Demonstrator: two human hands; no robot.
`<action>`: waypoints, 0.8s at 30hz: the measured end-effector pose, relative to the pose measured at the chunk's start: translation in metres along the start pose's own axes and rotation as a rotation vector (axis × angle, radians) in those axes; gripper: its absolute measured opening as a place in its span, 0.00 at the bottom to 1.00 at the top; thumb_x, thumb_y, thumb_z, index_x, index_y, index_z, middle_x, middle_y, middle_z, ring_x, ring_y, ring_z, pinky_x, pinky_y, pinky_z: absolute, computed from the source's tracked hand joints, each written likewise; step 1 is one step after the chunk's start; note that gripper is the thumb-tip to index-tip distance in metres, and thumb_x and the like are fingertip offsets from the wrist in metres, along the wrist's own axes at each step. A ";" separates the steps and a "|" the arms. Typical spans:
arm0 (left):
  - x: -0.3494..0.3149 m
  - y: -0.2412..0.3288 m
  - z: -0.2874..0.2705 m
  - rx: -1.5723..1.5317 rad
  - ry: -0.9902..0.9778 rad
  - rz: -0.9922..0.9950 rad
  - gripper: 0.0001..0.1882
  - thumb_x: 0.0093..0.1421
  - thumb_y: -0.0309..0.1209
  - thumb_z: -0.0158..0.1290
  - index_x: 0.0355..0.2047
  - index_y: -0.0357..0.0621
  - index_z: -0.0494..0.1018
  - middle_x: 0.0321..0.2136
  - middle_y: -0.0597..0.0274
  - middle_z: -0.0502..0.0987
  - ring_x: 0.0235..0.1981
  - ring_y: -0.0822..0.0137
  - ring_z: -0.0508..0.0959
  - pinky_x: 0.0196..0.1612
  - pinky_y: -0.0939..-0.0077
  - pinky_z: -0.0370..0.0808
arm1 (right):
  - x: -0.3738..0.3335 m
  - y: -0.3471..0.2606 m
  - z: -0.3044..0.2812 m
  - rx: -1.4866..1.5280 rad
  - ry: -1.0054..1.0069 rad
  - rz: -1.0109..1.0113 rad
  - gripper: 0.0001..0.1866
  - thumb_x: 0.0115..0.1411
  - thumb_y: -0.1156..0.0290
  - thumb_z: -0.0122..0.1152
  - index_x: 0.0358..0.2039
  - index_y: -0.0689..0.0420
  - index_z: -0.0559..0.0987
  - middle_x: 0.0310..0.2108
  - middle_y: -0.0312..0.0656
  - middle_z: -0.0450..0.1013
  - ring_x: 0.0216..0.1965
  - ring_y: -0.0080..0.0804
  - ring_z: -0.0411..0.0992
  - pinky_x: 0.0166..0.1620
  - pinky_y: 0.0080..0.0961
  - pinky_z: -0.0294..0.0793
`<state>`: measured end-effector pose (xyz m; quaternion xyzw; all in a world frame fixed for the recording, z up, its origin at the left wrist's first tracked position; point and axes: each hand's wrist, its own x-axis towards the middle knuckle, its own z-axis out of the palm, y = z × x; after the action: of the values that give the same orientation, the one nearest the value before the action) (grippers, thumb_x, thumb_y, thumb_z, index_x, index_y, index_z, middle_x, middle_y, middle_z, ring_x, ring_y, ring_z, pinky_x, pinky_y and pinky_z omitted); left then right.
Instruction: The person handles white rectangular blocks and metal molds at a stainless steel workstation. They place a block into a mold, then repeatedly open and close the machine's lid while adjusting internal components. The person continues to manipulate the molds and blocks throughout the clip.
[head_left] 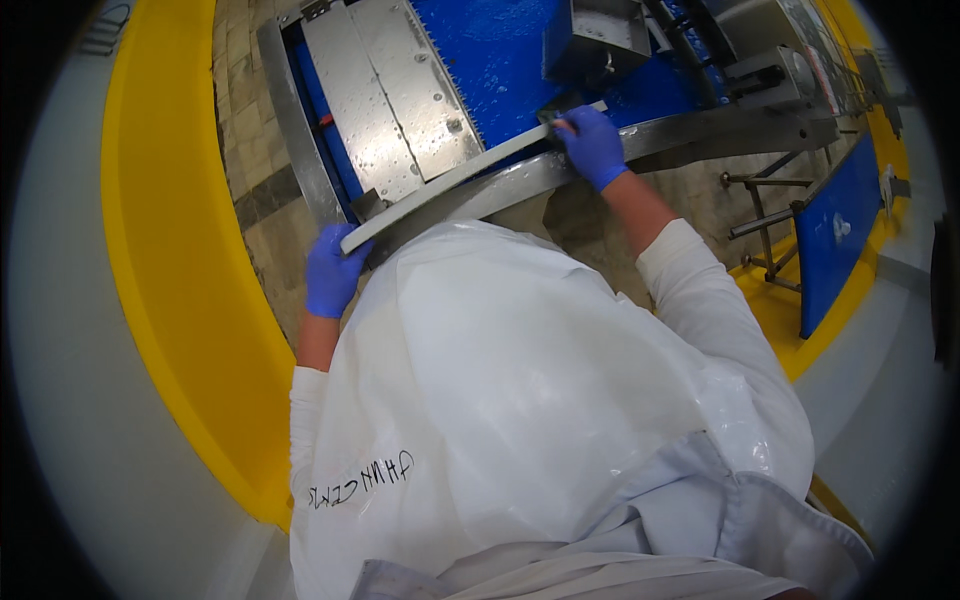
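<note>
Far left: a broad, curved yellow band [150,260], beside a tiled floor [245,120]. Next, the left hand [333,272] in a blue-violet glove, low by the near corner of a grey steel frame [300,130]. Fingers curled closed about the lower end of a long, narrow, off-white bar [450,183]; fingertips partly hidden.

Bar lies between the two hands, straight, long axis slanting from the left hand up and away to the right. It crosses in front of two flat, wet steel plates [375,95] and the near edge of a wet, bright blue belt [490,60]. Whether it rests on the frame's near rail or is held just above: cannot tell.

Right hand [592,148], same glove, closed over the bar near its upper end; a short tip shows past the fingers. Both hands at the bar, neither nearer; left sits closer to the body, right farther out. Thumb contact on the right unclear.

Beyond the right hand, an open steel box [608,38] over the belt. Far right, an upright blue panel [840,235].
</note>
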<state>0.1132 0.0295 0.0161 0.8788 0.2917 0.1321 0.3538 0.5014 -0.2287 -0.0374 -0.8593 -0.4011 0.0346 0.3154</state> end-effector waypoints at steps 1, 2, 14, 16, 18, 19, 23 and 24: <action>0.000 0.001 0.001 0.005 -0.002 0.007 0.11 0.56 0.29 0.66 0.37 0.40 0.78 0.31 0.52 0.80 0.31 0.56 0.80 0.37 0.66 0.76 | -0.003 -0.005 0.005 -0.015 0.013 -0.042 0.11 0.62 0.63 0.64 0.37 0.57 0.82 0.37 0.50 0.77 0.42 0.53 0.75 0.46 0.44 0.74; 0.002 0.000 0.002 0.014 -0.009 0.004 0.11 0.57 0.29 0.66 0.37 0.40 0.78 0.31 0.52 0.79 0.31 0.56 0.80 0.37 0.66 0.76 | -0.007 -0.020 0.013 -0.037 -0.035 -0.069 0.11 0.63 0.62 0.63 0.36 0.56 0.82 0.37 0.51 0.77 0.41 0.52 0.75 0.46 0.45 0.75; 0.003 -0.005 0.011 -0.069 -0.018 0.082 0.11 0.56 0.27 0.66 0.38 0.41 0.78 0.33 0.54 0.78 0.33 0.57 0.80 0.38 0.67 0.76 | 0.014 -0.130 0.038 0.140 -0.532 -0.534 0.12 0.63 0.59 0.60 0.43 0.49 0.82 0.36 0.45 0.78 0.42 0.47 0.77 0.45 0.45 0.75; 0.002 -0.004 0.015 -0.026 -0.006 0.143 0.11 0.55 0.26 0.66 0.39 0.42 0.78 0.33 0.53 0.78 0.34 0.53 0.80 0.39 0.66 0.76 | 0.009 -0.125 0.032 0.085 -0.528 -0.509 0.12 0.63 0.59 0.61 0.43 0.49 0.82 0.36 0.44 0.78 0.42 0.48 0.77 0.45 0.44 0.75; 0.004 0.000 0.011 0.018 -0.042 0.142 0.12 0.56 0.27 0.65 0.40 0.41 0.78 0.34 0.52 0.79 0.35 0.52 0.80 0.40 0.66 0.76 | 0.004 -0.140 0.037 0.109 -0.530 -0.538 0.12 0.63 0.59 0.61 0.43 0.49 0.82 0.36 0.44 0.78 0.41 0.48 0.77 0.45 0.44 0.75; 0.006 0.002 0.009 0.041 -0.061 0.143 0.12 0.56 0.27 0.65 0.41 0.41 0.79 0.34 0.52 0.79 0.35 0.51 0.80 0.40 0.65 0.76 | 0.003 -0.162 0.052 0.155 -0.529 -0.576 0.11 0.62 0.59 0.61 0.42 0.49 0.82 0.35 0.44 0.78 0.41 0.48 0.77 0.44 0.43 0.75; 0.009 -0.004 0.006 -0.081 -0.041 0.121 0.14 0.56 0.28 0.65 0.42 0.40 0.79 0.36 0.51 0.80 0.38 0.50 0.81 0.42 0.64 0.77 | 0.008 -0.229 0.086 0.218 -0.557 -0.655 0.10 0.63 0.59 0.62 0.38 0.50 0.81 0.34 0.44 0.77 0.40 0.48 0.77 0.44 0.42 0.75; 0.010 -0.005 0.004 -0.119 -0.053 0.086 0.15 0.55 0.29 0.65 0.43 0.40 0.79 0.36 0.50 0.80 0.39 0.50 0.81 0.43 0.64 0.77 | 0.010 -0.238 0.086 0.199 -0.569 -0.654 0.10 0.63 0.59 0.62 0.37 0.51 0.81 0.33 0.44 0.77 0.39 0.47 0.77 0.44 0.42 0.75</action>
<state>0.1210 0.0361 0.0101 0.8709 0.2361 0.1411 0.4072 0.3224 -0.0636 0.0316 -0.6091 -0.7172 0.2067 0.2681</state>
